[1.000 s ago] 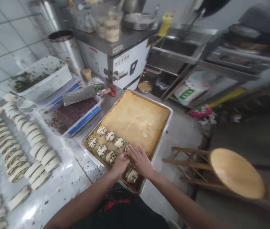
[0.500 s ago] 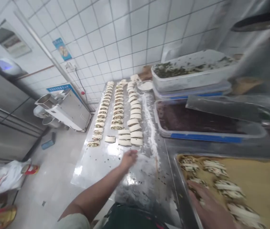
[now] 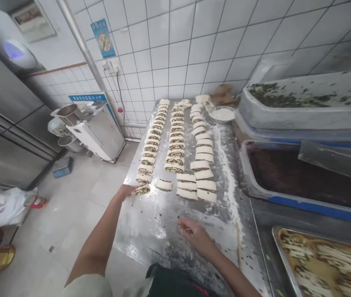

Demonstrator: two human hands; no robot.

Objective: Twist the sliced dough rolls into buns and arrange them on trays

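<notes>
My left hand (image 3: 126, 191) is at the near end of the left row, its fingers at the outer edge of a filled dough roll (image 3: 141, 190); its fingertips are partly hidden, and it seems to pinch the roll. My right hand (image 3: 194, 233) hovers over the bare near part of the metal table (image 3: 150, 231), fingers loosely curled and a little apart, with nothing visible in them. A single dough piece (image 3: 164, 185) lies right of the left hand. Beyond stand rows of cut rolls with green filling, a middle row (image 3: 176, 146) and a right row (image 3: 204, 156).
At lower right, a metal tray (image 3: 287, 264) holds rolls on a yellowish sheet. Behind it are a tub of dark red filling (image 3: 274, 165) with a flat blade and a tub of chopped greens (image 3: 305, 111). A flour bowl (image 3: 222, 114) stands near the wall.
My left hand has moved left and onto the end roll of the left row. My right hand has left the tray and come over the table. The view has shifted right.
</notes>
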